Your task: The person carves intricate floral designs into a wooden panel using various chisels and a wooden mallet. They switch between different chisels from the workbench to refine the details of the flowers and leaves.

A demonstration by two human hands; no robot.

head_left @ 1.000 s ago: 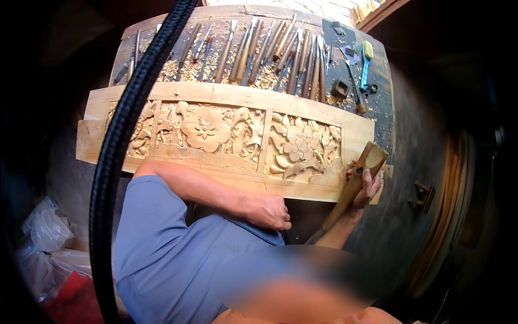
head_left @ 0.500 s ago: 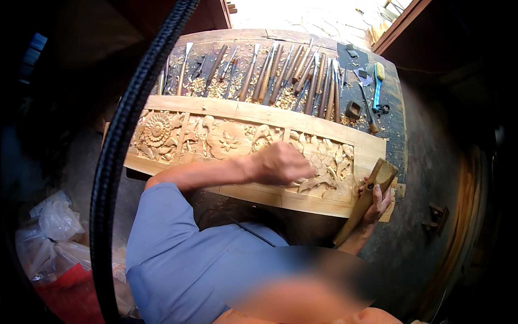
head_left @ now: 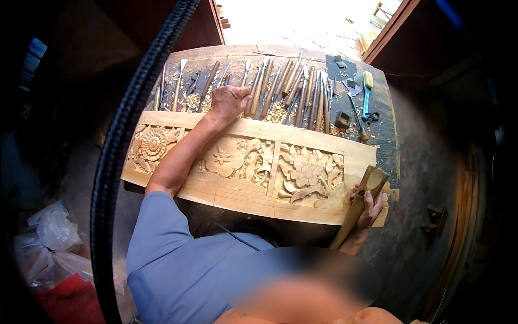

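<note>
My left hand [head_left: 229, 101] is over the row of wood-handled chisels [head_left: 288, 92], with its fingers curled; what they hold, if anything, I cannot make out. My right hand [head_left: 368, 209] grips a long, flattened wooden mallet [head_left: 370, 184] upright at the right end of a carved board [head_left: 304, 175]. The pale board lies across the bench in front of me, with flowers and leaves cut in framed panels. My left forearm crosses its middle. Loose shavings [head_left: 276, 113] lie among the tools.
The bench [head_left: 208, 53] also carries a blue-handled brush [head_left: 366, 97] and a dark block [head_left: 343, 119]. A black braided cable [head_left: 124, 108] crosses my view on the left. Plastic bags [head_left: 54, 237] lie at lower left, long boards [head_left: 464, 227] at right. A bright opening is beyond the bench.
My left hand has moved forward and up, from the board's near edge across the carving to the chisels. My right hand still grips the mallet. The view has shifted.
</note>
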